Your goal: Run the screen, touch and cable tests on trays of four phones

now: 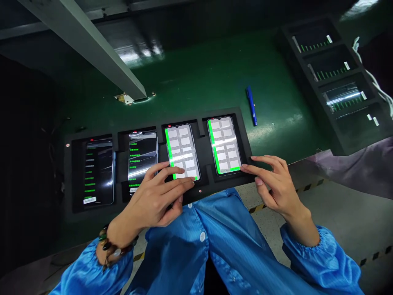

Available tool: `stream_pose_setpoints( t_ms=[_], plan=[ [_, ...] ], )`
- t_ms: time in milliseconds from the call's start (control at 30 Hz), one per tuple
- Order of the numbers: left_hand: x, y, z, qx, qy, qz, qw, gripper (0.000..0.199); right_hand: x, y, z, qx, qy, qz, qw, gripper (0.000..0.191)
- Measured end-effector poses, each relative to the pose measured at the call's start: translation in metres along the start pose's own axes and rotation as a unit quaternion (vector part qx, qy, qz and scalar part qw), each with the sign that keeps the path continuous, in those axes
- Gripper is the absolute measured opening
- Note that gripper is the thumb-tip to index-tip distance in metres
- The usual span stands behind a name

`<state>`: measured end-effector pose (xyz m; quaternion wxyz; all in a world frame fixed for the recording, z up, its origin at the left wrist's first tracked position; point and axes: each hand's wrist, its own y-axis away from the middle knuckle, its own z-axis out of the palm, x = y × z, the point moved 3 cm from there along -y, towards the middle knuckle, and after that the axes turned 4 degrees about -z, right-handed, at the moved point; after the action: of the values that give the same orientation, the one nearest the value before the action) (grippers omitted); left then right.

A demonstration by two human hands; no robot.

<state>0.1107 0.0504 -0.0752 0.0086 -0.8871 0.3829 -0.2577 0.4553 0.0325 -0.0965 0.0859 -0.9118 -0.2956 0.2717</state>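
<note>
Several smartphones lie face up in the slots of a black foam tray (225,183) in front of me. My left hand (162,190) reaches over the third smartphone (181,143), fingers stretched out, a fingertip at the lower right corner of its screen. At the lower right corner of the rightmost smartphone (225,143) is the index finger of my right hand (274,182), its fingers apart. Both these screens show white blocks on a grey grid, with green along the left and bottom edges. Dark screens with green text lines show on the leftmost smartphone (100,170) and the second smartphone (143,153), partly hidden by my left hand.
A blue pen (251,105) lies on the green table (208,78) beyond the tray. Another black tray (319,92) with several phones stands at the right, white cables (373,80) beside it. A grey metal post (101,49) rises at the back left.
</note>
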Motion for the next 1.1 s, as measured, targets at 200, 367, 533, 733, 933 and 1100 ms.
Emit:
stream_pose_setpoints(
  t_ms=[200, 367, 533, 733, 933, 1100],
  plan=[
    [0.003, -0.010, 0.005, -0.016, 0.015, 0.004, 1.000, 0.043, 0.000, -0.005, 0.002, -0.001, 0.002, 0.001, 1.000, 0.045],
    [0.001, -0.013, 0.006, -0.029, 0.026, -0.005, 0.999, 0.044, 0.004, -0.008, 0.003, -0.007, -0.004, 0.006, 1.000, 0.046],
    [0.000, -0.013, 0.007, -0.039, 0.049, 0.010, 0.998, 0.044, 0.007, -0.011, 0.003, -0.010, -0.018, 0.006, 1.000, 0.047],
    [-0.010, -0.020, 0.006, -0.037, 0.029, -0.045, 0.998, 0.049, 0.012, -0.023, 0.004, -0.018, -0.021, 0.025, 0.999, 0.047],
    [-0.022, -0.030, 0.003, -0.053, 0.005, -0.097, 0.994, 0.059, 0.022, -0.049, 0.005, -0.033, -0.013, 0.045, 0.998, 0.048],
    [-0.032, -0.043, 0.000, -0.057, -0.003, -0.141, 0.988, 0.056, 0.033, -0.071, 0.009, -0.044, -0.006, 0.062, 0.997, 0.045]
  ],
)
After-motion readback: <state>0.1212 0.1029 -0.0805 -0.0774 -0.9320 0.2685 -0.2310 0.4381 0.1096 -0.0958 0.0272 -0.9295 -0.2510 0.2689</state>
